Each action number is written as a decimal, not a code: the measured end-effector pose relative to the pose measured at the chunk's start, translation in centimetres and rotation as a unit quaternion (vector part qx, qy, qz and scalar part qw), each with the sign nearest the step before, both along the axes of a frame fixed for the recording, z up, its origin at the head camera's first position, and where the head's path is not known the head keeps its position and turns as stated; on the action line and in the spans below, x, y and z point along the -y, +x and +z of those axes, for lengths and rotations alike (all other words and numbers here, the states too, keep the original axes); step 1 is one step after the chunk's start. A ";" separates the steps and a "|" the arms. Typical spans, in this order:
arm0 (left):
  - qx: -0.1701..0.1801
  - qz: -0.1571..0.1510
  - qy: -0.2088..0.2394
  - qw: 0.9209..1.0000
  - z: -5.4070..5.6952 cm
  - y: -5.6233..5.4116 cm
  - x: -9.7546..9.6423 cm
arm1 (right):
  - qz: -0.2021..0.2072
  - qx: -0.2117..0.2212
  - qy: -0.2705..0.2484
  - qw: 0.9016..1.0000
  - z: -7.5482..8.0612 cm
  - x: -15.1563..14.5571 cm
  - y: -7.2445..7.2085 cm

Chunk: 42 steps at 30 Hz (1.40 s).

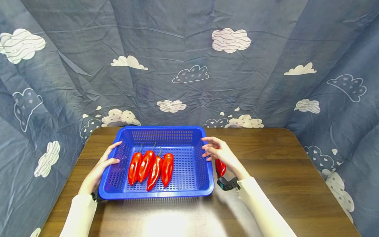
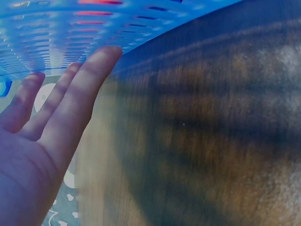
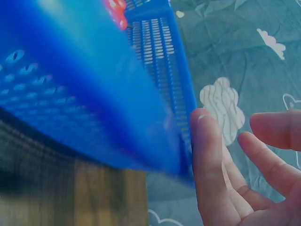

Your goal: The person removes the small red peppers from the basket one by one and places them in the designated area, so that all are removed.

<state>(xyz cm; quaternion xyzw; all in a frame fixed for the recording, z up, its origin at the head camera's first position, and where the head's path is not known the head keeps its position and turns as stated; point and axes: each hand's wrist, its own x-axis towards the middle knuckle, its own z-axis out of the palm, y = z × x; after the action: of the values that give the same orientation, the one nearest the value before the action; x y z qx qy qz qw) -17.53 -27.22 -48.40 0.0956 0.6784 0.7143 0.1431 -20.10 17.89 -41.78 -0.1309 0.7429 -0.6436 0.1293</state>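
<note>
A blue plastic basket (image 1: pixel 183 194) with slotted walls holds several glossy red peppers (image 1: pixel 147 166), lying side by side towards its left. In the head view, my left hand (image 1: pixel 102 164) grips the basket's left side, thumb and a finger over the rim. Straight fingers (image 2: pixel 70 108) of that hand reach under the slotted base in the left wrist view, with tabletop showing below. My right hand (image 1: pixel 220 153) is at the right rim, fingers loosely spread. One fingertip overlaps the rim in the right wrist view. Another red pepper (image 1: pixel 220 168) lies right of the basket, partly hidden by the right hand.
The brown wooden table (image 1: pixel 266 164) extends to the right of the basket. A grey-blue cloth (image 1: pixel 183 42) with cloud prints hangs behind and at both sides. A dark wrist strap (image 1: pixel 228 183) sits by the right sleeve.
</note>
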 end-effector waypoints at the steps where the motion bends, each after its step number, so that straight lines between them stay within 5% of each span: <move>1: 0.003 0.001 0.000 1.000 0.0 0.0 0.0 | 0.003 0.001 0.001 1.000 0.1 0.2 0.0; 18: 0.004 0.004 0.004 1.000 0.2 0.3 0.3 | 0.016 0.035 -0.001 0.999 1.0 3.5 -0.4; 42: 0.003 0.003 0.010 1.000 0.2 0.2 -0.2 | 0.018 0.037 0.007 0.999 -0.1 7.0 -1.2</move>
<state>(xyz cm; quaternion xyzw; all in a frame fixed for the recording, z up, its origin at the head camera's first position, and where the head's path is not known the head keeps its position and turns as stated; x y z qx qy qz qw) -17.35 -27.04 -48.17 0.0926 0.6707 0.7221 0.1418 -21.31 10.88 -41.91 -0.1194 0.7395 -0.6405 0.1691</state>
